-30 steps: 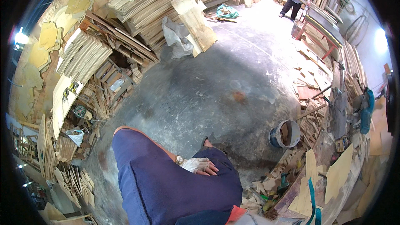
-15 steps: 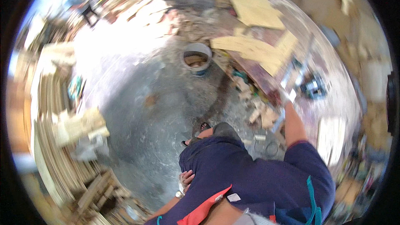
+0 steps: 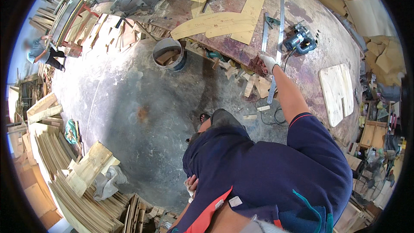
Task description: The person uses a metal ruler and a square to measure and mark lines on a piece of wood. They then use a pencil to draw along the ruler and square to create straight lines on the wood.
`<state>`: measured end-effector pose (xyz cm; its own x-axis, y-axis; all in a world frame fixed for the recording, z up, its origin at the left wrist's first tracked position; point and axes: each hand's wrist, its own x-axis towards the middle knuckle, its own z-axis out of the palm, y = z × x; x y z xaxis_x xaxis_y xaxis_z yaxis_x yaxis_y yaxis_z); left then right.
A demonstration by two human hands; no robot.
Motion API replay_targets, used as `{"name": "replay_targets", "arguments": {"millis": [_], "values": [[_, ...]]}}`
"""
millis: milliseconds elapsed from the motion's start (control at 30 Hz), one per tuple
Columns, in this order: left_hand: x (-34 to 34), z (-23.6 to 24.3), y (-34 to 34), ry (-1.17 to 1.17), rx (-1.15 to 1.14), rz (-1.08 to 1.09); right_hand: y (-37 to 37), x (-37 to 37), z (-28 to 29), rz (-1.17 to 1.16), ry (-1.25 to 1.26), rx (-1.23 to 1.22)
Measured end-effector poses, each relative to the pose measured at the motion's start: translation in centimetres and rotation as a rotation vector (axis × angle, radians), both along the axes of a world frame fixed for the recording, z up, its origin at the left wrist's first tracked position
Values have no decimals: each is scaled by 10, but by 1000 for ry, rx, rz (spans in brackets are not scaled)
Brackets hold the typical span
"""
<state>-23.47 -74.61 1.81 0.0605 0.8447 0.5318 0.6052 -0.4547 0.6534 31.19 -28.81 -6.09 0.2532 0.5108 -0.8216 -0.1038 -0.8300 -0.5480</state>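
My right arm reaches out to the worktable [image 3: 302,90]. In a white glove, my right hand [image 3: 269,64] is curled at the table's near edge, against a crumpled dark-red thing [image 3: 257,65] whose kind I cannot make out. Close by lie a long metal ruler [image 3: 281,21], a shorter metal strip [image 3: 265,34] and a blue-black handheld power saw [image 3: 298,39]. My left hand [image 3: 191,184], its bare fingers spread out of a pale glove, rests on my dark blue shirt at the waist.
Yellow curved templates [image 3: 215,23] lie on the table, with a pale board [image 3: 336,92] farther right. A bucket [image 3: 170,56] of wood offcuts stands on the floor. Stacked planks [image 3: 64,164] fill the left. A person [image 3: 43,54] stands at the far left. A cable [image 3: 278,114] loops beneath the table.
The view has turned, so the table and bucket sit higher and farther left in the picture. My right hand stays by the dark-red thing; my left stays at my waist.
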Motion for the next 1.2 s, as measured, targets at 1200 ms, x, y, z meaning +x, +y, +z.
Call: {"name": "replay_targets", "arguments": {"millis": [1200], "values": [[0,8,5,-45,-101,-62,5,-4,10,-1,-2,-54]]}}
